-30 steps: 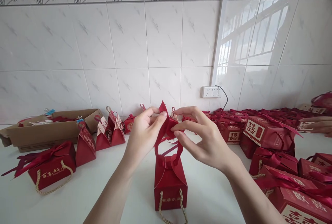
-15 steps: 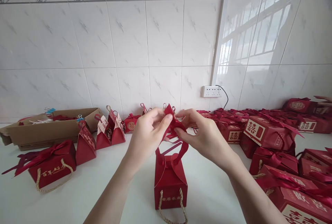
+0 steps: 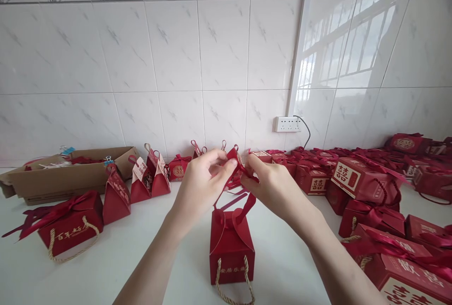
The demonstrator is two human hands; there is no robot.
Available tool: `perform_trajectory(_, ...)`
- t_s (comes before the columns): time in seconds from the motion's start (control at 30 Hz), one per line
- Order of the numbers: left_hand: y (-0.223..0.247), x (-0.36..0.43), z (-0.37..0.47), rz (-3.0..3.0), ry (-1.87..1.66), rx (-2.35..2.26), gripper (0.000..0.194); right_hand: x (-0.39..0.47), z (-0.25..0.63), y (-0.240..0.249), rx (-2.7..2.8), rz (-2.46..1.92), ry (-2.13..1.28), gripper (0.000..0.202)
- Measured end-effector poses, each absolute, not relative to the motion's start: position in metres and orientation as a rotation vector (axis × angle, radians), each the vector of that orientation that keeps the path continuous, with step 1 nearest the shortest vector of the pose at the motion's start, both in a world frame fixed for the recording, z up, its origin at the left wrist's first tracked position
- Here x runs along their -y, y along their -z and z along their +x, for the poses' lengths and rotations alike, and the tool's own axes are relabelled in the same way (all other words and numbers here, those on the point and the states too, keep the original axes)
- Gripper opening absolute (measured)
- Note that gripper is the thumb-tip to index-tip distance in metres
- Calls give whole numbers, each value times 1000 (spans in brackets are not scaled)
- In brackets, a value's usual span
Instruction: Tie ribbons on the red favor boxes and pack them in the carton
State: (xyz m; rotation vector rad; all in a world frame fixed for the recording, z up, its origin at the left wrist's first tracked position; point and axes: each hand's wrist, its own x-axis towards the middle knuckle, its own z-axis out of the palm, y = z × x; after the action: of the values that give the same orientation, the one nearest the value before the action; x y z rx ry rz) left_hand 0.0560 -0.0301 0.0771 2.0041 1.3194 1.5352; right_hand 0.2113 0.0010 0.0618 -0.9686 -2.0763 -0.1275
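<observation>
A dark red gift box (image 3: 231, 248) stands on the white table in front of me, its curved top flaps closed and a gold rope handle (image 3: 219, 286) hanging on its front. A red ribbon (image 3: 250, 205) rises from its top toward my hands. Above the box, my left hand (image 3: 212, 173) pinches one part of the ribbon between thumb and fingers. My right hand (image 3: 265, 178) grips another part of it close by, thumb against the fingers. The ribbon's exact loops between the hands are partly hidden by the fingers.
An open cardboard box (image 3: 70, 178) with clips lies at the back left. Near it stand a ribboned box (image 3: 72, 229) and several triangular red boxes (image 3: 117, 196). Many red gift boxes (image 3: 367, 180) crowd the right side. A power strip (image 3: 287, 124) is on the tiled wall.
The fingers of my right hand have closed in on the ribbon, and the ribbon between the hands has shifted. At the far right, another person's hand has gone from view and a box there has moved.
</observation>
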Motion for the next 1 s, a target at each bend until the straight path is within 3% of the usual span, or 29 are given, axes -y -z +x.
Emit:
perform_trajectory(0.13, -77, 29, 55, 2000, -1554, -1313, 22, 0, 211, -63, 2012, -914, -143, 24)
perform_trajectory(0.3, -78, 29, 49, 2022, -1620, -1344, 24, -2, 214, -63, 1877, -712, -494, 7)
perform_trajectory(0.53, -79, 27, 47, 2014, -1589, -1403, 26, -2, 216, -67, 1758, -701, -593, 24)
perform_trajectory(0.77, -79, 25, 46, 2010, -1539, -1422, 23, -13, 213, -63, 1577, -691, -710, 20)
perform_trajectory(0.9, -76, 20, 39, 1915, -1542, -1422, 26, -20, 217, -65, 1522, -725, -806, 37)
perform_trajectory(1.0, -61, 20, 27, 1664, -1618, -1359, 28, -25, 225, -60, 1443, -711, -980, 30)
